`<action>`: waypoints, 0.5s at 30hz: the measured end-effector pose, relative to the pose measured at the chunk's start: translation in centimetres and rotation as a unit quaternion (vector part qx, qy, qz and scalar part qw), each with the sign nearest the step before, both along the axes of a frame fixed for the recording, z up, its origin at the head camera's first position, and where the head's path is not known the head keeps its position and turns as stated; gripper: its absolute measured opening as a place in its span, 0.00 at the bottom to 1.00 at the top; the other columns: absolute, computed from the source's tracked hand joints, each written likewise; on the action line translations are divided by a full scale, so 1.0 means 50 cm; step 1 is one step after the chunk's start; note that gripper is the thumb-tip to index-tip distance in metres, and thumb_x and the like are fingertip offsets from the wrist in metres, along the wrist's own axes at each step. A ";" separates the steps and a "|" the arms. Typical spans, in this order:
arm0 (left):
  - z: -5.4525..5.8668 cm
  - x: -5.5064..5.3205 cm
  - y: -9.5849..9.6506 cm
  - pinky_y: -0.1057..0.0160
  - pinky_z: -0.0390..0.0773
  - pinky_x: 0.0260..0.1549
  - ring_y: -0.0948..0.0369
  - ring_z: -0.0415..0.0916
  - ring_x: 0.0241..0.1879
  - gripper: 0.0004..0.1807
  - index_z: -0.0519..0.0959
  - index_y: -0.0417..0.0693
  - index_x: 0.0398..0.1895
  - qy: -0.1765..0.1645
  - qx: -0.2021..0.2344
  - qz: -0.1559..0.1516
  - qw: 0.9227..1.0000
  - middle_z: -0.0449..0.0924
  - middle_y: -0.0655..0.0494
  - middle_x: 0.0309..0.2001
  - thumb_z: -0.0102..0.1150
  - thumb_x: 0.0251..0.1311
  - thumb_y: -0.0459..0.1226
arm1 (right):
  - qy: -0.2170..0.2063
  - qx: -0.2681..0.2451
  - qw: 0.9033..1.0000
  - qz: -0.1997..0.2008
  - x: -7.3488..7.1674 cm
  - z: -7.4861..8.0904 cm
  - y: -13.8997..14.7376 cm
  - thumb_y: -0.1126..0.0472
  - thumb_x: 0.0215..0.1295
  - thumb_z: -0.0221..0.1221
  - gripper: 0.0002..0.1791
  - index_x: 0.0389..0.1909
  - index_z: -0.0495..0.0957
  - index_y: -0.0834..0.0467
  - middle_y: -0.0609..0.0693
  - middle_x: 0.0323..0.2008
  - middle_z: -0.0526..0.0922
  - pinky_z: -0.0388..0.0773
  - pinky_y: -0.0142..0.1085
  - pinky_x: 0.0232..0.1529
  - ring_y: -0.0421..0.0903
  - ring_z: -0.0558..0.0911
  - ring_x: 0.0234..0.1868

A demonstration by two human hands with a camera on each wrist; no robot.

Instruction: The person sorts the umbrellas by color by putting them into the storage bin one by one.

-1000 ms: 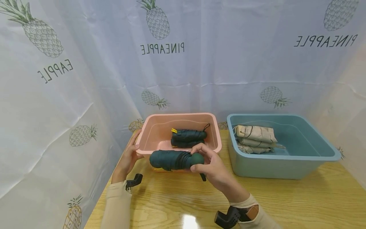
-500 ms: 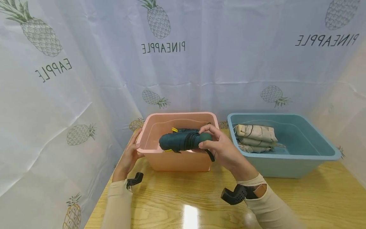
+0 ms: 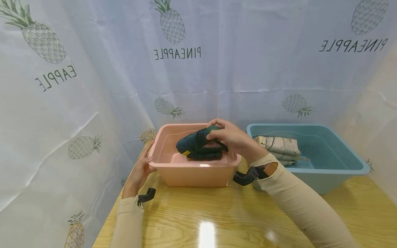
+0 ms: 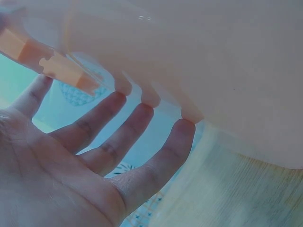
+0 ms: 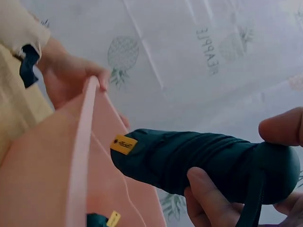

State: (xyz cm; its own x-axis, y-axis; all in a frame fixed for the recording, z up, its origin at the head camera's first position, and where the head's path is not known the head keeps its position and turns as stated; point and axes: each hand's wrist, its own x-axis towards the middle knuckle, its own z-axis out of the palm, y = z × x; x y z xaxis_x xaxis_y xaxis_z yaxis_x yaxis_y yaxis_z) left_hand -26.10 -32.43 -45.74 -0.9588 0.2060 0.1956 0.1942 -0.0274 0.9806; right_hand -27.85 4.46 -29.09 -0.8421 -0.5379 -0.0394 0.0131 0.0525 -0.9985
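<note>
A folded dark green umbrella (image 3: 193, 141) is tilted over the pink bin (image 3: 195, 175), its rounded handle end higher. My right hand (image 3: 231, 136) grips it around that end, and a wrist strap hangs below. The right wrist view shows a yellow tag (image 5: 124, 144) on the umbrella's far end. Another dark umbrella (image 3: 206, 154) lies on the bin floor, partly hidden by the held one. My left hand (image 3: 141, 168) holds the bin's left side, thumb over the rim; in the left wrist view its fingertips (image 4: 184, 132) press the outer wall.
To the right stands a blue bin (image 3: 310, 175) with several folded beige umbrellas (image 3: 280, 145) at its left end, partly behind my right forearm. Both bins rest on a wooden table (image 3: 173, 213). A pineapple-print curtain (image 3: 229, 69) hangs behind and on the left.
My right hand has carried the umbrella away from me, from in front of the pink bin to above its inside, and the umbrella has become tilted. The left hand stays at the bin's side.
</note>
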 end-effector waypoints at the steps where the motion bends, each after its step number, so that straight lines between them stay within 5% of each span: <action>1: -0.001 0.000 0.000 0.48 0.77 0.54 0.53 0.66 0.72 0.39 0.45 0.68 0.84 0.000 0.000 0.001 1.000 0.41 0.51 0.83 0.37 0.69 0.42 | 0.004 0.017 1.000 -0.001 -0.008 0.002 -0.005 0.68 0.65 0.59 0.15 0.51 0.70 0.58 0.59 0.54 0.73 0.84 0.47 0.52 0.53 0.87 0.45; 7: -0.005 -0.001 0.000 0.46 0.76 0.55 0.53 0.66 0.72 0.40 0.45 0.67 0.84 -0.002 -0.004 0.006 1.000 0.41 0.50 0.83 0.37 0.68 0.42 | 0.022 0.093 0.995 0.002 -0.059 0.004 -0.034 0.67 0.65 0.61 0.16 0.52 0.72 0.59 0.56 0.45 0.76 0.83 0.47 0.50 0.52 0.81 0.44; 15: -0.002 -0.001 -0.001 0.46 0.77 0.55 0.54 0.66 0.72 0.41 0.44 0.67 0.84 -0.003 -0.005 0.006 1.000 0.42 0.50 0.83 0.37 0.66 0.41 | 0.018 0.174 0.984 0.019 -0.110 -0.009 -0.069 0.63 0.64 0.62 0.17 0.53 0.74 0.59 0.57 0.51 0.77 0.85 0.42 0.44 0.53 0.84 0.45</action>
State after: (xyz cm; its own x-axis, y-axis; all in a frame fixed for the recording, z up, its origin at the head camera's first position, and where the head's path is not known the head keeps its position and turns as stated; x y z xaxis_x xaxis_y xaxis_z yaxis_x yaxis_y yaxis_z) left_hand -26.16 -32.49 -45.84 -0.9626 0.1958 0.1874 0.1882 -0.0146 0.9820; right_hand -33.33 0.99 -29.56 -0.8259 -0.5279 -0.1981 -0.0301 0.3921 -0.9194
